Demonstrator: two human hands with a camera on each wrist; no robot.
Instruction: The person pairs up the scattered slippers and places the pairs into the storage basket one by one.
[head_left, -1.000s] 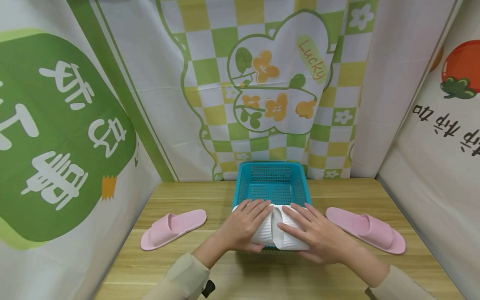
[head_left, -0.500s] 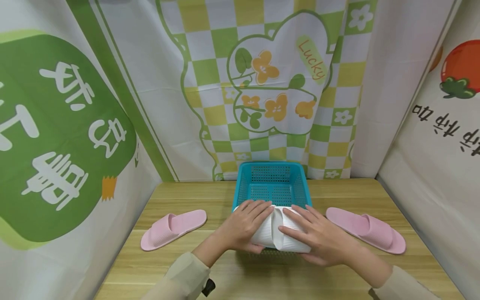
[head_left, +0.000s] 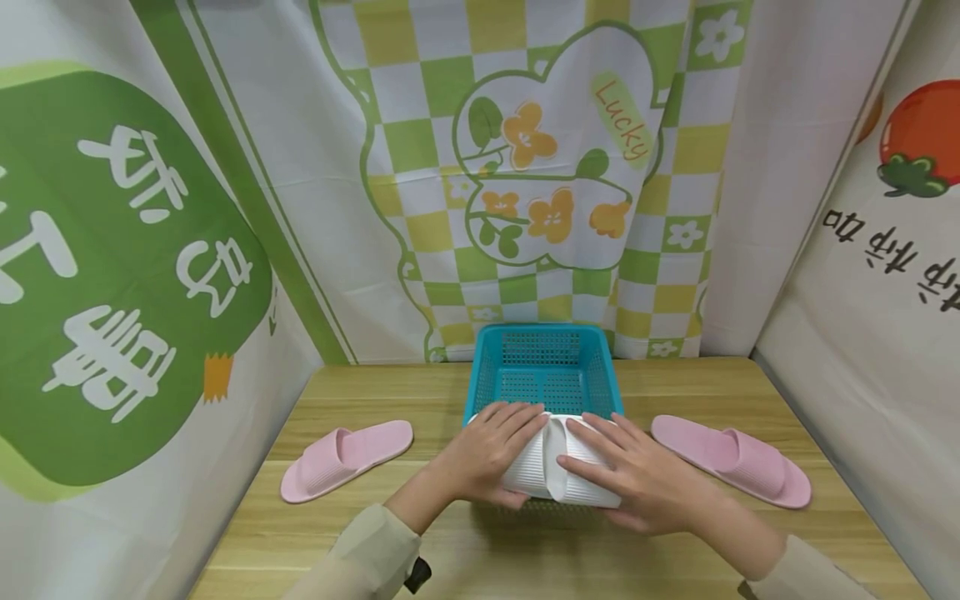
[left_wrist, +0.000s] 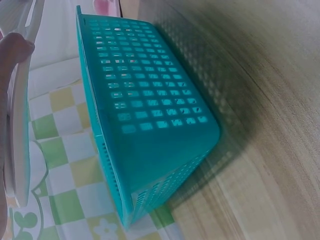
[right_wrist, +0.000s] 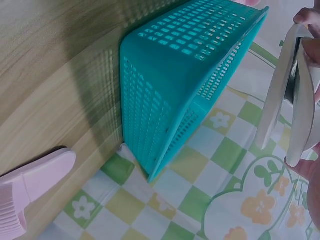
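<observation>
Between both grips, white slippers are held.

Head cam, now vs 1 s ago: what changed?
The white slippers shifted very slightly down in the frame, still held by the left hand and right hand. Nothing newly gripped or let go. Blue basket and pink slippers stayed put.

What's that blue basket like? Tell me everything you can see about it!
The blue basket is rectangular and plastic-looking, with lots of little holes, solid corners and a rim around its open top. It stands upright on the wooden table, in front of a checkered cloth. The left hand and right hand hold white slippers above its near end, partly hiding the inside. The wrist views show a gap between slippers and basket.
</observation>
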